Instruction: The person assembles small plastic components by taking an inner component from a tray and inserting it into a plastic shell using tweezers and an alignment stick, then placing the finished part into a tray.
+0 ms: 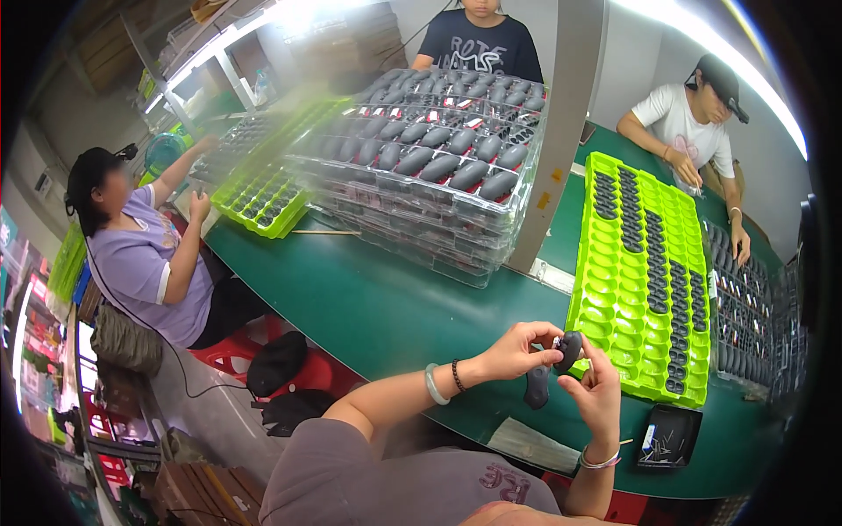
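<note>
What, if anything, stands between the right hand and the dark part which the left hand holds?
Nothing visible. The right hand has fingers right at the dark part, and the left hand grips its other side. The second piece shows below, not between them.

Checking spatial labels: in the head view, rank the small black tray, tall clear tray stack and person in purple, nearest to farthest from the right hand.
1. Small black tray, right of the right hand.
2. Tall clear tray stack, ahead and left.
3. Person in purple, far left.
</note>
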### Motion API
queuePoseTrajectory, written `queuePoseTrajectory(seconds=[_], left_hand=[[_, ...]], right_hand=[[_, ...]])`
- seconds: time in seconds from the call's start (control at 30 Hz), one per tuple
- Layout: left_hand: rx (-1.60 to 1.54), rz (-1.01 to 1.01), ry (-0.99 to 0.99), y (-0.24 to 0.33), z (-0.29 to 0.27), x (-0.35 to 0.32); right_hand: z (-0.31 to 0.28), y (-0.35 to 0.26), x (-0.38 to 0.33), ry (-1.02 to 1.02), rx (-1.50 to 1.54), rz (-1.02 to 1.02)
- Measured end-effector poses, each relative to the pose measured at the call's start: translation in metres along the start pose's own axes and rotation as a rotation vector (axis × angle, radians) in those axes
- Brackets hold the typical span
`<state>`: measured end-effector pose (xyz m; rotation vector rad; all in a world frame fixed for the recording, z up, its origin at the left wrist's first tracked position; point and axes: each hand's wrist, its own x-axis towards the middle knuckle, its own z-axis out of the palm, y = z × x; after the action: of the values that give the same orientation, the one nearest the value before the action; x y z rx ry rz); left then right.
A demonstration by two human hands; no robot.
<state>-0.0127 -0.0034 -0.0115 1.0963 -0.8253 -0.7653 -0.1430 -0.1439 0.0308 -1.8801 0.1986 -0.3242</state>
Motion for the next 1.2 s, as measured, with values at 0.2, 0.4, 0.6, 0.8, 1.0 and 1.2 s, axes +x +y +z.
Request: queuePoseTrajectory(seconds=[0.2,0.4,0.6,0.8,1.0,1.2], left_hand=[[-0.277,-0.081,-0.110,0.004,-0.012,0.002],[-0.195,0.019,-0.063,0.006,-0.001,0.005],[0.081,-0.077,-0.133,0.029,-0.011,-0.003],[0.273,0.211,0.186,0.110,-0.057,-0.021],[0.736,0.494,0.846,0.241,-0.176,-0.010],[1.286,0.109,1.246,0.267,-0.347,0.023]], right_hand=[[-0.017,0.003,0.004,-0.072,0.283,0.198],[-0.007,0.004,-0.002,-0.056,0.063,-0.073],[-0.006,0.005,0.000,-0.053,0.032,-0.070],[-0.025,0.019,-0.004,0.408,0.406,-0.235],[-0.018,0.018,-0.001,0.373,0.615,-0.131],[-0.010,0.021,0.004,0.365,0.520,-0.181]])
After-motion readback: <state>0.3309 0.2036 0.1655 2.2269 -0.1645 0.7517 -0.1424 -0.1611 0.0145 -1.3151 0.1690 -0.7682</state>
